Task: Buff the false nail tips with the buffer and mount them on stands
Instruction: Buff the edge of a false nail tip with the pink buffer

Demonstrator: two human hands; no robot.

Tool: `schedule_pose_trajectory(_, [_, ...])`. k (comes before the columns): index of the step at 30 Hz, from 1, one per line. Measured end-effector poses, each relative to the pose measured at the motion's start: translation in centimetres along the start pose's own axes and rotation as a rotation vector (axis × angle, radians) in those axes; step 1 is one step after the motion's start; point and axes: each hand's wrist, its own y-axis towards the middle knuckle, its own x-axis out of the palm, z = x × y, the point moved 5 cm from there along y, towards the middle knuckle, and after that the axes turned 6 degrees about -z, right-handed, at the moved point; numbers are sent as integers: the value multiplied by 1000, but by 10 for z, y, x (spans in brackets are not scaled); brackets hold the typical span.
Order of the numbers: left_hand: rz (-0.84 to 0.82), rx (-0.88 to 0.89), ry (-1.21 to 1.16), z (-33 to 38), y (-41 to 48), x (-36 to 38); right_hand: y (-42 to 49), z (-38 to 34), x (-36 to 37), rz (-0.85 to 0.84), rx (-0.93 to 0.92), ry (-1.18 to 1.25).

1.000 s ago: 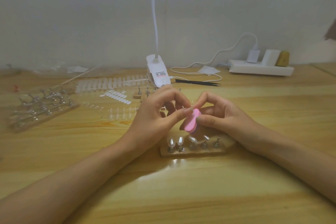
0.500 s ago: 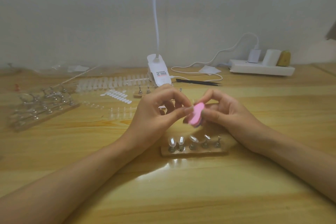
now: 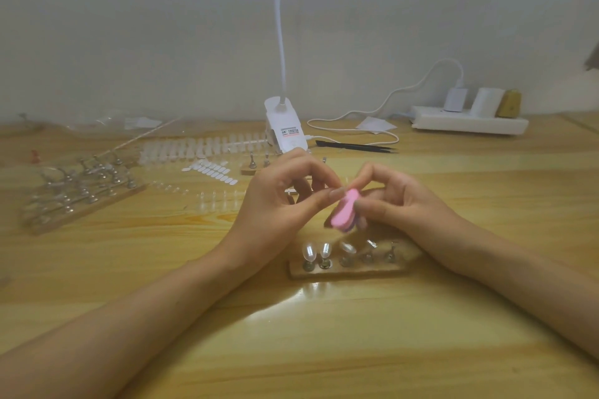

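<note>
Now your two hands meet above one wooden base [image 3: 356, 271] bearing five metal stands [image 3: 390, 254]; the three at its left plainly carry clear false nail tips [image 3: 307, 251]. Your right hand [image 3: 405, 204] grips one pink buffer [image 3: 345, 212], oval and tilted, between thumb and fingers. Your left hand [image 3: 285, 204] is curled, thumb and forefinger pinched at the buffer's upper end; what they hold is hidden. Behind, your hands partly cover a smaller stand base [image 3: 249, 170]. One lamp clip [image 3: 285, 131], black tweezers [image 3: 356, 146] and a power strip [image 3: 466, 122] lie farther back.

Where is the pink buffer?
The buffer is near the middle of the head view, pinched by the right hand at the left hand's fingertips, just above the near stand.
</note>
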Motion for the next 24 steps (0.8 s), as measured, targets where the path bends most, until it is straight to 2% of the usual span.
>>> schedule_pose_trajectory(3, [-2, 3, 10, 0, 1, 1, 0, -5, -12, 158, -64, 118])
schedule_pose_trajectory(7, [3, 17, 39, 2, 1, 1, 0, -1, -3, 51, -13, 5])
schedule_pose_trajectory(10, [-11, 41, 82, 5, 0, 3, 1, -2, -14, 188, -46, 126])
schedule_pose_trajectory(11, [-10, 49, 99, 6, 0, 3, 1, -2, -15, 193, -42, 151])
schedule_pose_trajectory(14, [-7, 60, 149, 8, 0, 3, 1, -1, -5, 80, -5, 4])
schedule_pose_trajectory(18, [-38, 73, 171, 9, 0, 6, 0, -2, -16, 191, -57, 132])
schedule_pose_trajectory(22, [-47, 72, 170, 10, 0, 6, 1, 0, -6, 48, -23, -28])
schedule_pose_trajectory(24, [-95, 66, 149, 10, 0, 8, 1, -1, -14, 153, -67, 80])
